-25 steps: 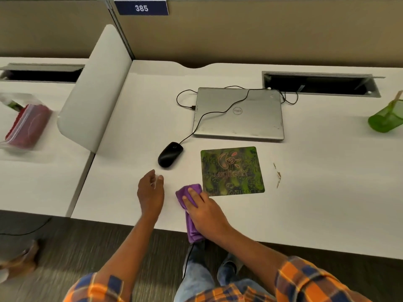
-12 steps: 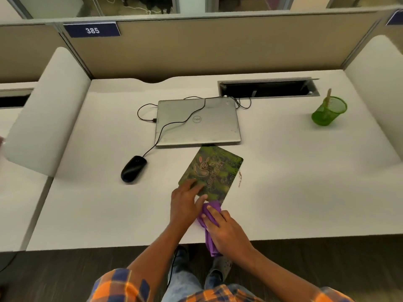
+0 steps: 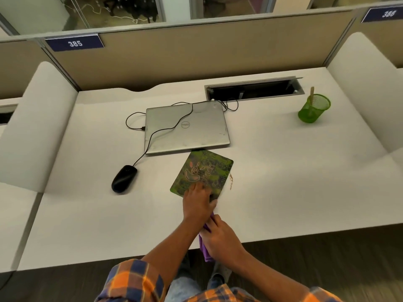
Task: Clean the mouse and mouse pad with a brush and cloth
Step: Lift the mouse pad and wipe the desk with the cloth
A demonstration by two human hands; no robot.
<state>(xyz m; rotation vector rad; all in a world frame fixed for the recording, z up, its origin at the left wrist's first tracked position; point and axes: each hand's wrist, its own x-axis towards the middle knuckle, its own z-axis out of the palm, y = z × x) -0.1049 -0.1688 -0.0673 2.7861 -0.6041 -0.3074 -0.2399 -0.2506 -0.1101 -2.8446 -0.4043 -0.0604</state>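
On one white desk [image 3: 283,192], below tag 385 [image 3: 74,43] and a blurred second tag [image 3: 387,13]: one closed Dell laptop [image 3: 187,127], one green Logitech mouse pad [image 3: 204,171] askew at its front edge, one green mesh cup [image 3: 314,108] far right, one black wired mouse [image 3: 124,178] left of the pad. Left hand [image 3: 197,203] over the pad's near corner, pinching or pressing impossible to tell; right hand [image 3: 220,235] clamped round one purple cloth [image 3: 205,250] hanging off the desk's edge.

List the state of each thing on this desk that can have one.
Laptop: lid closed.
Mouse: wired, untouched.
Mouse pad: askew, left hand on its near corner.
Purple cloth: gripped by right hand, hanging off the desk.
Green mesh cup: upright, a stick inside.
Cable hatch: open.
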